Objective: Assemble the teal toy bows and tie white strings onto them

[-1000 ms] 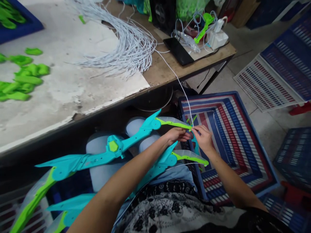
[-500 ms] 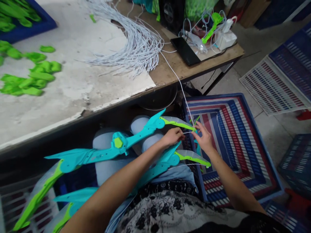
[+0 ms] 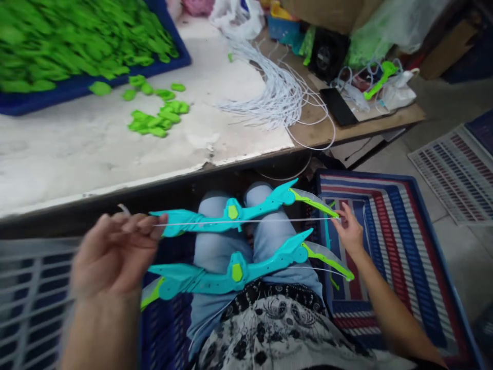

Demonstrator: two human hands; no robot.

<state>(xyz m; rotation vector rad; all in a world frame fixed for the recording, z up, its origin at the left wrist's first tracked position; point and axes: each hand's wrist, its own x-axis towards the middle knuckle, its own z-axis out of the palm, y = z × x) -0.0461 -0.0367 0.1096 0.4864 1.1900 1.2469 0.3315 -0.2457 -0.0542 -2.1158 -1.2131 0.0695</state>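
Observation:
My left hand [image 3: 115,252] is closed on the white string [image 3: 254,221], a short end of it sticking up behind the fingers. The string runs taut across the upper toy bow [image 3: 262,207], a turquoise one with lime green limbs, to its right tip. There my right hand [image 3: 351,231] pinches the green limb tip, where the string meets it. The bow lies across my knees, its left end hidden behind my left hand. Nearer my body, a second toy bow [image 3: 273,261] of the same kind lies in my lap, with a white string at its right tip.
On the worktable [image 3: 77,159] are a blue crate [image 3: 185,56] of green parts, loose green pieces [image 3: 159,121], a bundle of white strings [image 3: 281,97] and a black phone [image 3: 339,107]. A striped crate [image 3: 408,180] stands at my right, a grey-white one [image 3: 31,298] at my left.
My left hand has moved far left, drawing the string out of the bundle and along the bow. My right hand stays at the bow's tip. The view has shifted left.

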